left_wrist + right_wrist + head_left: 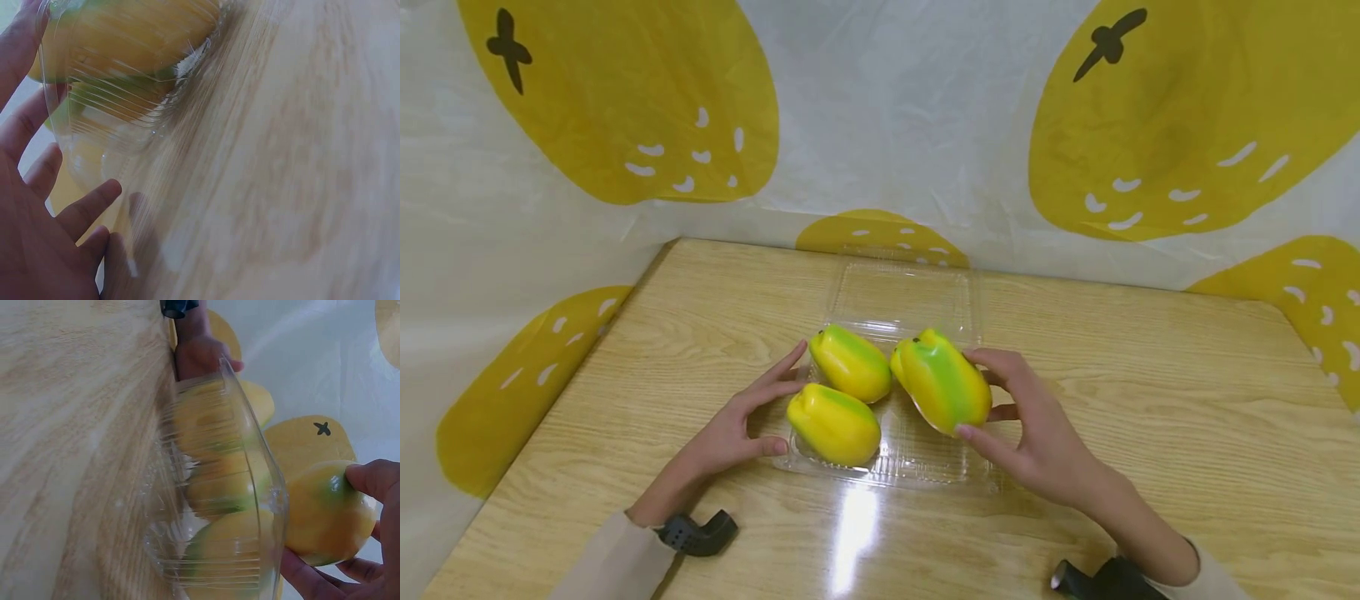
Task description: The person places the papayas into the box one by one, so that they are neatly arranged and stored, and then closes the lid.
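Observation:
My right hand (1045,433) grips a glossy yellow-and-green papaya (947,383), thumb on its near side and fingers round its right side, above the right half of a clear plastic clamshell box (917,471). Two like papayas lie in the box's left half, a rear one (850,362) and a front one (835,425). A third papaya (897,360) is mostly hidden behind the held one; the right wrist view shows three behind the clear wall (269,487). With fingers spread, my left hand (730,429) rests against the box's left edge, thumb by the front corner.
The box's clear lid (902,292) lies folded back toward the rear of the wooden table (1150,400). Behind and to the left hangs a white sheet (902,108) with large yellow fruit prints. Both wrists wear black camera mounts (700,533).

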Motion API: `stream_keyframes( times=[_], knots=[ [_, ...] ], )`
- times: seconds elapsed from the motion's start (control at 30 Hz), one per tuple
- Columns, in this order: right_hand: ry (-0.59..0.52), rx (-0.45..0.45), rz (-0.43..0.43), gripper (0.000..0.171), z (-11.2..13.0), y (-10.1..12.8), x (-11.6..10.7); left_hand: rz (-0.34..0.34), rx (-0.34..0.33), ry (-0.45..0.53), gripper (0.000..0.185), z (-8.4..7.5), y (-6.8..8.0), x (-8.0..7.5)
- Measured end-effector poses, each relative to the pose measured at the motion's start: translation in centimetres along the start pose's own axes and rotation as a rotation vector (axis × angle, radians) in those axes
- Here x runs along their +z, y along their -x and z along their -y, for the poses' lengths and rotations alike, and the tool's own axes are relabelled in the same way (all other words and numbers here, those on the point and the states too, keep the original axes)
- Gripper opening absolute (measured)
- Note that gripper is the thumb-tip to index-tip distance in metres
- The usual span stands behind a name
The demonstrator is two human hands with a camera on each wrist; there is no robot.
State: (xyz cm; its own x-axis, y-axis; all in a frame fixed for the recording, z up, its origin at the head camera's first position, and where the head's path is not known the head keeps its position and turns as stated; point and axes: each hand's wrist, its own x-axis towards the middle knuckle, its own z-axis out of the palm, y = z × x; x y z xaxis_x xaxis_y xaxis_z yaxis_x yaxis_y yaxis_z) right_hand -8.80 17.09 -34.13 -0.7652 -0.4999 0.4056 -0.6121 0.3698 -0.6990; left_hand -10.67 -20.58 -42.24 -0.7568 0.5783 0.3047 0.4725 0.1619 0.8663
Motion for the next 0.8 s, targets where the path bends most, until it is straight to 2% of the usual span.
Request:
stream_keyframes(
  times=[0.23,0.5,0.8],
  knots=[
    [0.019,-0.053,0.024,0.074,0.1,0.2,0.4,-0.003,-0.009,-0.003,0.064,-0.1,0.0,0.0],
    [0.096,-0.096,0.049,0.065,-0.3,0.4,0.8,-0.005,0.004,0.000,0.064,-0.1,0.0,0.0],
    [0.208,-0.213,0.003,0.063,-0.4,0.3,1.3,-0.005,-0.007,0.009,0.064,0.1,0.0,0.0]
  ],
)
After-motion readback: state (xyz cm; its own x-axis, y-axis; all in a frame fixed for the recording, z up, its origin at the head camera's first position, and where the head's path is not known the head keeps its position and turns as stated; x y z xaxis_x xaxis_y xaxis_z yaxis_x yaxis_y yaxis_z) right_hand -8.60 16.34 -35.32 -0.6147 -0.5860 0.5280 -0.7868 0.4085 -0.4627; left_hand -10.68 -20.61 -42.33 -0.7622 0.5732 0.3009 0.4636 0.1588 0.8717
